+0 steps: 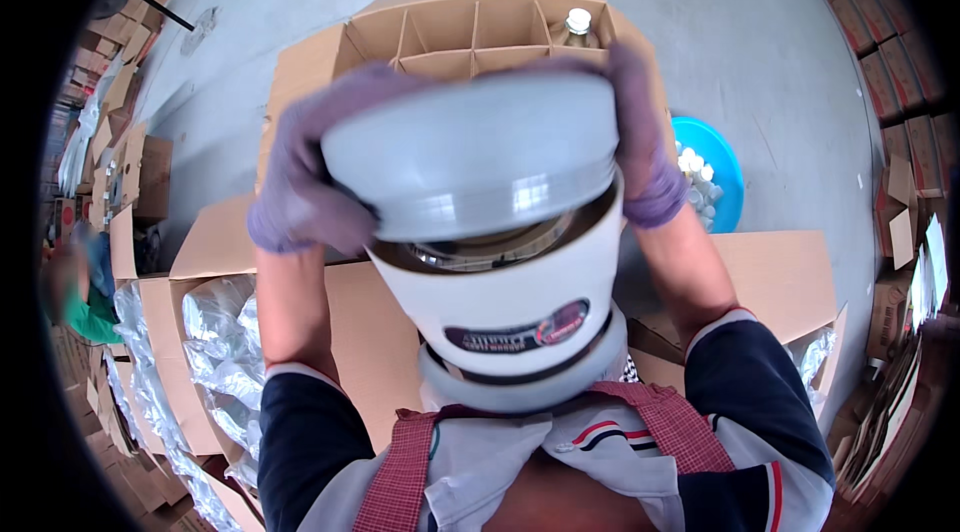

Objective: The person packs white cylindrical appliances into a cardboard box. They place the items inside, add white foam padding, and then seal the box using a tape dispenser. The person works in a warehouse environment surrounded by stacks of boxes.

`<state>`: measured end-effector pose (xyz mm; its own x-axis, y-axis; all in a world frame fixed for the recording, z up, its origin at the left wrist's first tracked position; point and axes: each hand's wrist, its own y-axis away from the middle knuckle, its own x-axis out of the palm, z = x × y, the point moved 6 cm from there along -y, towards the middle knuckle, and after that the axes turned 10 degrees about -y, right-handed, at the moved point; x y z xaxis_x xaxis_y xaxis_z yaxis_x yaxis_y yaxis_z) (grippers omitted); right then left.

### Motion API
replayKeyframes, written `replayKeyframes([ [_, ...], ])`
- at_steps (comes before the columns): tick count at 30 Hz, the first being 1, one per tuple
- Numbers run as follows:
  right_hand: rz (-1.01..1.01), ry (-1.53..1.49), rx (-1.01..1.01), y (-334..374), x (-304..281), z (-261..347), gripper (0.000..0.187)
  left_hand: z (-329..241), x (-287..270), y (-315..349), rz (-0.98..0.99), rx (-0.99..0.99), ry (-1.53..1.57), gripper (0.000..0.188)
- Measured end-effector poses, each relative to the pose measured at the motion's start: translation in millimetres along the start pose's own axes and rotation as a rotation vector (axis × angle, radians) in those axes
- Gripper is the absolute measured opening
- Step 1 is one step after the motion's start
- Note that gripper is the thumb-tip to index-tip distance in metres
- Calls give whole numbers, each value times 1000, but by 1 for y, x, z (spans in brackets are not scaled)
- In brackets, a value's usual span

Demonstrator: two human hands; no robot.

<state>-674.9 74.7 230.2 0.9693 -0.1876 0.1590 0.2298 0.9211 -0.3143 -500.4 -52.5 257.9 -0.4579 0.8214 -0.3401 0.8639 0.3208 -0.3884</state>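
Note:
My left hand (pixel 325 167), in a purple-grey glove, is closed round the left side of a grey plastic flask collar (pixel 475 157). The gloved right hand (pixel 645 137) grips the collar's right side. Tilted, the collar sits over the open top of a white vacuum flask body (pixel 500 302), with a gap along its near edge. A shiny glass liner (pixel 495 249) shows through that gap. The body bears a dark label and stands upright close to my chest, with a grey base ring (pixel 525 392) around its lower end. My fingertips are blurred and partly hidden behind the collar.
Beyond my hands stands a divided carton (pixel 440 27), with a silvery glass liner (pixel 577 27) in one cell. A blue basin (pixel 720 172) of small white pieces is at the right. Open cartons with plastic-wrapped goods (pixel 215 332) flank me. A person in green (pixel 85 302) is far left.

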Motion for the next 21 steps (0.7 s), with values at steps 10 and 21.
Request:
replayKeyframes([
  [10,4,34,-465,28,24,27,37,-47,36,16,15,231,-251,81],
  [21,32,17,-346,53,33,38,45,-60,56,41,-45,153,-358,52],
])
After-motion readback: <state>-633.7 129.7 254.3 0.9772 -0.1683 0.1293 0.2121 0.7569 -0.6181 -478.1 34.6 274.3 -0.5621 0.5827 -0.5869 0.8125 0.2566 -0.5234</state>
